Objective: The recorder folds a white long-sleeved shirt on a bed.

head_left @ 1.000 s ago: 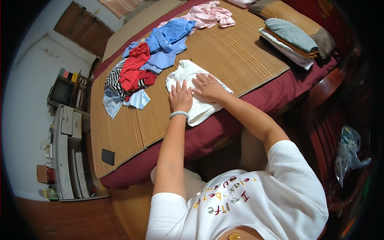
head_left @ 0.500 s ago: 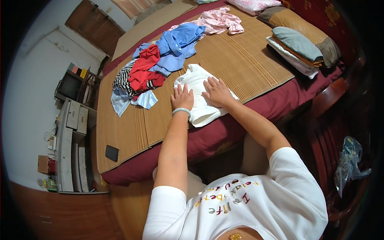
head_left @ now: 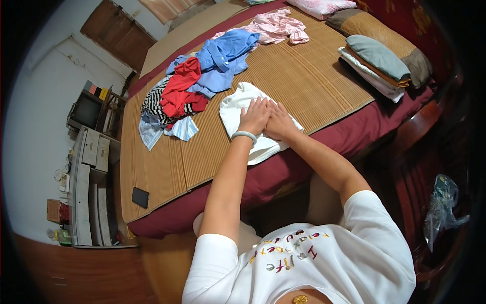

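A white garment (head_left: pixel 234 109), folded into a rough rectangle, lies at the near edge of the bamboo mat (head_left: pixel 298 71) on the bed. My left hand (head_left: pixel 254 116) rests flat on its middle, fingers stretched out. Beside it, touching, my right hand (head_left: pixel 279 122) also presses flat on the cloth. Neither hand grips anything. The garment's near end hangs slightly toward the dark red bed cover (head_left: pixel 253 185).
Left of the garment is a loose heap with a red garment (head_left: pixel 181 88), striped cloth and a blue garment (head_left: pixel 223 55). Pink clothing (head_left: pixel 273 26) lies farther back. Folded clothes (head_left: pixel 377 58) are stacked at right by a pillow (head_left: pixel 364 30). A phone (head_left: pixel 140 197) lies near the left corner.
My left hand has slid rightward over the white garment and now meets my right hand, which has shifted slightly. The heap and the stack stay in place.
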Demonstrator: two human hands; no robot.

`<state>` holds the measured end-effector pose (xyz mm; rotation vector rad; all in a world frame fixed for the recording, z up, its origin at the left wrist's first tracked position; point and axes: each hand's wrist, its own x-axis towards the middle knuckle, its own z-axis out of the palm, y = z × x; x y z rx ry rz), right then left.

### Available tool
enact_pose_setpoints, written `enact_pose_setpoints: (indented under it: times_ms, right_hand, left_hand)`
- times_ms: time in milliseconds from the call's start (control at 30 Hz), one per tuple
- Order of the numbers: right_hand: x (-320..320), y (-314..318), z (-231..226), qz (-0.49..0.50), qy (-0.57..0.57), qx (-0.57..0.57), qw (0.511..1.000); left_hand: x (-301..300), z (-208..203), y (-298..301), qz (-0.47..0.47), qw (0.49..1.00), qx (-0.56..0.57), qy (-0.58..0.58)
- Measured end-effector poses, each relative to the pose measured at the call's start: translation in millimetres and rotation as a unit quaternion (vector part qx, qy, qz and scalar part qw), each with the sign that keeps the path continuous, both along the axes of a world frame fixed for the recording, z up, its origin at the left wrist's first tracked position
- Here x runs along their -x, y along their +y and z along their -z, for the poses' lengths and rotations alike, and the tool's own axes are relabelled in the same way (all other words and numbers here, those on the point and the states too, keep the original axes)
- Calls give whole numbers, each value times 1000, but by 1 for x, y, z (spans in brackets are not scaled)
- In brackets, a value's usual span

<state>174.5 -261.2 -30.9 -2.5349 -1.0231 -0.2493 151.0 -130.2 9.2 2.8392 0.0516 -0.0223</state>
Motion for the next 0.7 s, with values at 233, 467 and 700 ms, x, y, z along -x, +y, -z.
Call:
enact_pose_setpoints:
  times_ms: [233, 467, 700]
  right_hand:
    - [0, 3, -5, 15, -1, 39, 999]
    - [3, 1, -7, 14, 5, 12, 1000]
    - [-1, 3, 0, 17, 10, 28, 999]
  left_hand:
    - [-30, 11, 44, -54, 995, -78, 7]
    - [-32, 6, 54, -114, 993, -36, 22]
    - [30, 10, 22, -35, 998, -39, -37]
